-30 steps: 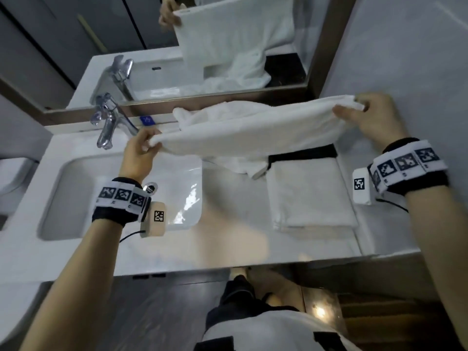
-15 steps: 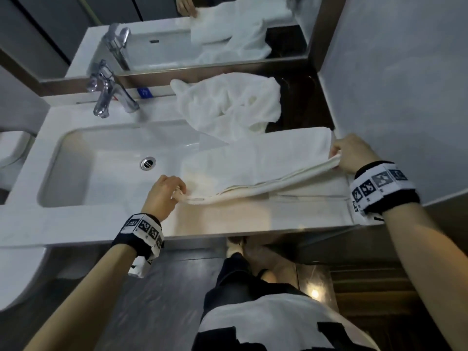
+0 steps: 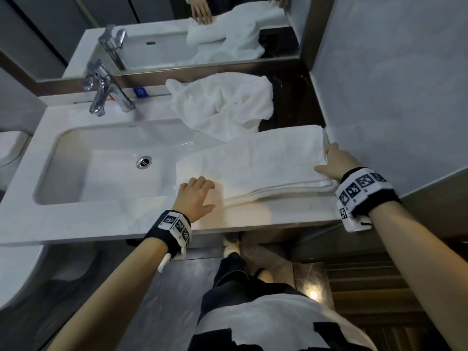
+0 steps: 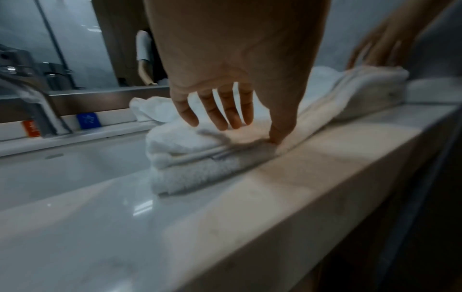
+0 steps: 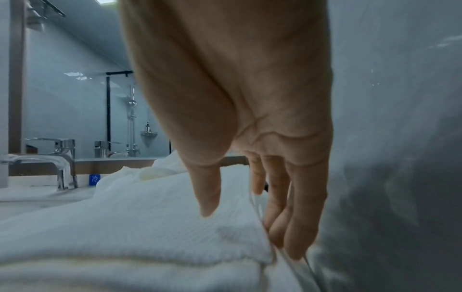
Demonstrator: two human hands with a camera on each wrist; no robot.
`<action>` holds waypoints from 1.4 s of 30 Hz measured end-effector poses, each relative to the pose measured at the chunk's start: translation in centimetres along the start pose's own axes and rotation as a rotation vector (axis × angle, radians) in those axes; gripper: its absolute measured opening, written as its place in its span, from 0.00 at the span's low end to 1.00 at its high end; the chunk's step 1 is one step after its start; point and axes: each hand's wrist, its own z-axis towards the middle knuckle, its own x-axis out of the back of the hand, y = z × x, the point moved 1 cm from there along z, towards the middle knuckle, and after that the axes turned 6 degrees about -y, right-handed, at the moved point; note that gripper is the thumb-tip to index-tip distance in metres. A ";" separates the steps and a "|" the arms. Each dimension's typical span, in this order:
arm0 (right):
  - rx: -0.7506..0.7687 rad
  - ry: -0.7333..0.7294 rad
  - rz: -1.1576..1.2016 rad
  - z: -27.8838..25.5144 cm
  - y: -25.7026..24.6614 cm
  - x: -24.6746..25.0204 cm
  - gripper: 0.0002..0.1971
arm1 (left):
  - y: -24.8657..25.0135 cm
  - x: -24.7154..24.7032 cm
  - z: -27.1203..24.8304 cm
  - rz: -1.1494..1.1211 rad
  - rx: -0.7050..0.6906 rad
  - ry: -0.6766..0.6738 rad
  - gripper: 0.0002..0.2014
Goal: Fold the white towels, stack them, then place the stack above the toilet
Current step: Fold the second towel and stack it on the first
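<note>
A long folded white towel (image 3: 258, 163) lies across the counter (image 3: 266, 214) to the right of the sink, its left end over the basin's corner. In the left wrist view it rests on another folded towel layer (image 4: 200, 175). My left hand (image 3: 200, 191) lies flat on its left end with fingers spread and the thumb (image 4: 275, 136) touching the cloth. Straight fingers of my right hand (image 3: 329, 160) sit along the towel's right edge (image 5: 250, 243), between it and the wall. A crumpled white towel (image 3: 222, 105) sits behind, against the mirror ledge.
The sink basin (image 3: 101, 171) and chrome faucet (image 3: 101, 97) are to the left, and a mirror (image 3: 152, 16) runs behind them. A grey wall (image 3: 392, 97) closes the counter's right end. A white toilet (image 3: 12, 153) shows at the far left edge.
The towel was held stretched in the air between both hands, then lowered onto the counter over the folded one. Both hands have let go of its corners and now rest flat.
</note>
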 end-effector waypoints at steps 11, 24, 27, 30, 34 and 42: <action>-0.045 0.129 0.130 0.6 0.9 -1.5 0.32 | 1.0 1.9 1.0 -0.080 0.027 0.111 0.14; -0.042 0.090 0.107 -0.3 1.7 -1.2 0.15 | 3.1 0.3 1.6 -0.108 -0.120 0.032 0.21; -0.047 0.073 0.065 -0.5 1.5 -1.0 0.14 | 3.7 -0.1 2.0 -0.111 -0.133 0.034 0.18; -0.029 0.033 0.090 -0.3 1.4 -0.9 0.12 | 3.7 -0.4 2.2 -0.153 -0.108 0.032 0.14; -0.024 -0.114 0.357 0.1 1.8 -1.3 0.12 | 3.6 -0.2 2.1 -0.193 -0.101 0.096 0.09; -0.124 -0.010 0.873 0.9 2.1 -1.6 0.10 | 3.4 0.5 0.7 -0.327 -0.118 0.226 0.08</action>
